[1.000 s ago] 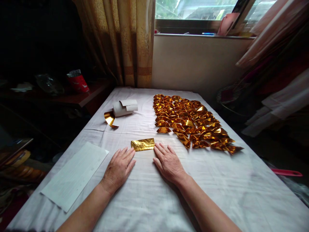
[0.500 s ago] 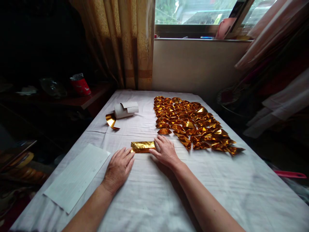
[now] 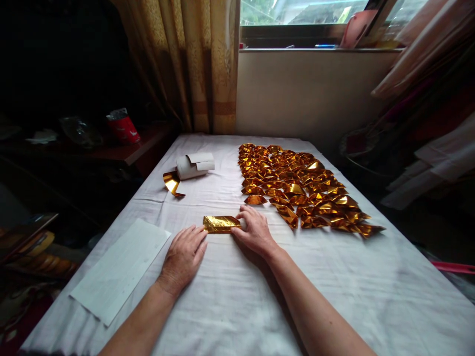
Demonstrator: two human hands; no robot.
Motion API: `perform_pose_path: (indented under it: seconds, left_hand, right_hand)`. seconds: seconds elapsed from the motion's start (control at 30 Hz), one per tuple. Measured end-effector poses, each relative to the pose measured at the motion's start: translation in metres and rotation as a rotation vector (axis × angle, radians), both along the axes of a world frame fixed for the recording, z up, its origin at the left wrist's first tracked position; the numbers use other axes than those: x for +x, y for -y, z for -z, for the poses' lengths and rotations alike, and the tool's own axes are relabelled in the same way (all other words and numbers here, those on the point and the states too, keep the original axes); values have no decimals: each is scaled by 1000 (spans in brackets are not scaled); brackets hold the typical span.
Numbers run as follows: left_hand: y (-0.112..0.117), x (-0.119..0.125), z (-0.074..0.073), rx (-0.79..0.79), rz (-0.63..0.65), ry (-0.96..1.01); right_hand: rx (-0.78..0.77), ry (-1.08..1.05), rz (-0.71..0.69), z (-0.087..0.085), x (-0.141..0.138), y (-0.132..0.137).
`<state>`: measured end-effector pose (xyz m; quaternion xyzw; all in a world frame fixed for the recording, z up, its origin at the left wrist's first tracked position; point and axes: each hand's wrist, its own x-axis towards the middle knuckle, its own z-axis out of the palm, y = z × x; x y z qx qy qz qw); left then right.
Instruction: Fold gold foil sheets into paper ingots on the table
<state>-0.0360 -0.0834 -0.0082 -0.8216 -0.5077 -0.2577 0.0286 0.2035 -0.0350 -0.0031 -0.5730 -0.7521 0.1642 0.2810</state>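
Observation:
A folded strip of gold foil paper [image 3: 221, 224] lies flat on the white cloth between my two hands. My left hand [image 3: 183, 256] rests palm down, fingers stretched out, its fingertips at the strip's left end. The thumb and bent forefinger of my right hand [image 3: 256, 230] pinch the right end, where the far corner curves up; the contact is partly hidden by the fingers. Behind and to the right stand rows of folded gold foil pieces [image 3: 293, 185], pointed at their ends.
A whitish curled paper roll [image 3: 195, 165] and a curled gold piece [image 3: 172, 184] lie at the back left. Pale sheets [image 3: 122, 272] lie beside my left forearm. A dark side table [image 3: 141, 148] carries a red container [image 3: 123, 127]. A curtain [image 3: 208, 69] hangs behind.
My right fingers have bent in on the strip's right end, and its far right corner now curls up. The left hand stays nearly still. The view has tipped slightly.

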Motion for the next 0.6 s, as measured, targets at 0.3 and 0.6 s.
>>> perform_pose_path:
  seconds: [0.3,0.6]
  left_hand:
    - [0,0,-3,-10,4,-23]
    - [1,0,-1,-27,-1,4]
  right_hand:
    - [93,52,-32,3,3,5]
    - [136,-105,-88,1,6,7]
